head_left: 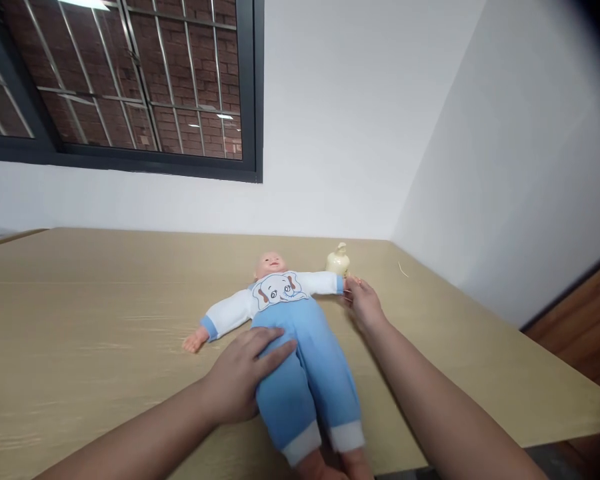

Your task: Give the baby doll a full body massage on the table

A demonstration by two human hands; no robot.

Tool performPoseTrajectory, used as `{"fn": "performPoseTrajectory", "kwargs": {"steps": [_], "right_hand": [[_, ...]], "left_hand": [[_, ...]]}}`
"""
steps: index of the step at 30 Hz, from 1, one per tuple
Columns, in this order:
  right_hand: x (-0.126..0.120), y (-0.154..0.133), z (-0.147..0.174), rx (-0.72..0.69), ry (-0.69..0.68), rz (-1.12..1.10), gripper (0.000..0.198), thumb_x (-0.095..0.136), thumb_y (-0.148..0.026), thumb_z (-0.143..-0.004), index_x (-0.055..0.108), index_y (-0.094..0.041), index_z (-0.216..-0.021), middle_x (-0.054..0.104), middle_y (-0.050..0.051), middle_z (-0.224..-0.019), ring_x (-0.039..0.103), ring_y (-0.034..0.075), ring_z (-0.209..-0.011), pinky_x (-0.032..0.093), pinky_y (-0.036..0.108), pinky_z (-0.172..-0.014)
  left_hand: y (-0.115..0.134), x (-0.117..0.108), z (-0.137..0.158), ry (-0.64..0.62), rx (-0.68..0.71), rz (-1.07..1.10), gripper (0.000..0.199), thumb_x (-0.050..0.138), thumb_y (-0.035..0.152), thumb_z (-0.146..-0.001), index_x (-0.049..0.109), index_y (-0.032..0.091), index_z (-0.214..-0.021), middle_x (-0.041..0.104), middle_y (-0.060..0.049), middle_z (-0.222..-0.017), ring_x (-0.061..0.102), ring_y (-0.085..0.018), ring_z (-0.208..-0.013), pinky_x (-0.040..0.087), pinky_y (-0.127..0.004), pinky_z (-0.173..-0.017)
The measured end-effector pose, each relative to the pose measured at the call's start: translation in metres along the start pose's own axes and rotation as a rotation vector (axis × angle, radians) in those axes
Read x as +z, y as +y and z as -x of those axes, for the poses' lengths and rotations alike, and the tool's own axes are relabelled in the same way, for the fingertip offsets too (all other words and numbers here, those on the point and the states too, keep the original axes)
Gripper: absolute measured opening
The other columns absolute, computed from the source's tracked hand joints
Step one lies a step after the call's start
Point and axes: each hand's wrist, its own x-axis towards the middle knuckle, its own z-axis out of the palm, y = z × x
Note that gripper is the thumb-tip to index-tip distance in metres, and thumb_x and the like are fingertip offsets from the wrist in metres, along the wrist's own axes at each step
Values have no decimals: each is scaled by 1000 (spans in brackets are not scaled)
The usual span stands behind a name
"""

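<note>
A baby doll (pixel 300 333) lies face up on the table, dressed in a white top with an elephant print and blue trousers. Its arms stretch out to both sides and its feet point toward me. My left hand (pixel 245 373) grips the doll's thigh on the left, thumb and one finger across the blue cloth; part of that hand is hidden. At the doll's outstretched arm on the right, my right hand (pixel 363 300) pinches the small doll hand between its fingers. A cream-coloured bottle (pixel 338 260) stands just beyond that arm.
The wooden table (pixel 105 300) reaches back to a white wall (pixel 330 133). A dark-framed window (pixel 253 100) with metal bars is at upper left. A thin pale strip (pixel 403 269) lies near the table's right edge. Brown wood panelling (pixel 580 333) stands at far right.
</note>
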Motion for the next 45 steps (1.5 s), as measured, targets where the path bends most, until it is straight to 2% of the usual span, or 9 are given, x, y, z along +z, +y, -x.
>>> {"fn": "performPoseTrajectory", "kwargs": {"steps": [4, 9, 14, 18, 21, 27, 33, 38, 45], "right_hand": [[-8, 5, -8, 164, -4, -20, 22, 71, -38, -76, 67, -18, -86, 73, 8, -83, 71, 19, -74, 61, 30, -67], [-3, -1, -4, 166, -22, -46, 21, 71, -34, -75, 68, -17, -87, 74, 11, -94, 72, 23, -87, 61, 33, -75], [18, -13, 18, -103, -46, -52, 39, 66, -45, -82, 61, -23, -114, 67, 7, -124, 64, 24, -115, 55, 35, -94], [40, -18, 46, -566, -309, 263, 75, 61, -49, -88, 29, -27, -153, 38, 8, -157, 42, 27, -141, 40, 44, -113], [49, -22, 61, -762, -520, 564, 82, 58, -52, -91, 18, -26, -158, 20, 7, -165, 18, 30, -152, 19, 52, -123], [54, -29, 67, -752, -690, 902, 80, 59, -63, -87, 31, -31, -155, 10, 3, -167, -3, 36, -153, 10, 60, -122], [50, -22, 62, -786, -571, 794, 78, 61, -56, -88, 32, -28, -154, 22, 8, -164, 13, 33, -153, 17, 55, -122], [35, -12, 38, -571, -329, 301, 71, 51, -57, -94, 29, -25, -153, 36, 10, -158, 38, 27, -143, 37, 46, -115], [17, -3, 9, 222, -62, -8, 55, 26, -63, -98, 46, -25, -132, 59, 13, -132, 70, 21, -96, 59, 36, -77]], "left_hand": [[3, 7, 3, -36, 34, -113, 90, 65, 15, -68, 35, 24, -152, 48, -20, -144, 52, -40, -124, 47, -58, -98], [-1, 4, 6, 38, 31, -120, 80, 61, 15, -78, 33, 24, -152, 53, -18, -141, 56, -34, -123, 51, -50, -97], [-9, -7, 2, 125, -104, 95, 74, 62, 21, -85, 31, 28, -152, 58, -13, -136, 61, -27, -121, 53, -40, -97], [-16, -12, -6, 156, -233, 283, 64, 64, 23, -86, 43, 29, -145, 62, -9, -132, 63, -26, -117, 53, -41, -98], [-21, -12, -11, 160, -279, 368, 48, 62, 23, -89, 56, 28, -136, 66, -7, -129, 65, -25, -114, 52, -41, -99], [-26, -13, -14, 125, -292, 440, 39, 64, 24, -88, 64, 29, -127, 67, -5, -128, 65, -24, -115, 51, -40, -102], [-26, -19, -11, 56, -328, 290, 50, 68, 29, -82, 59, 28, -131, 68, -4, -127, 67, -27, -112, 54, -40, -98], [-21, -22, -6, 20, -207, 162, 54, 66, 32, -83, 54, 29, -135, 65, -4, -132, 65, -26, -117, 53, -37, -101], [-17, -15, 0, -67, -70, -55, 67, 63, 29, -83, 41, 30, -146, 52, -10, -146, 59, -29, -125, 53, -41, -100]]}}
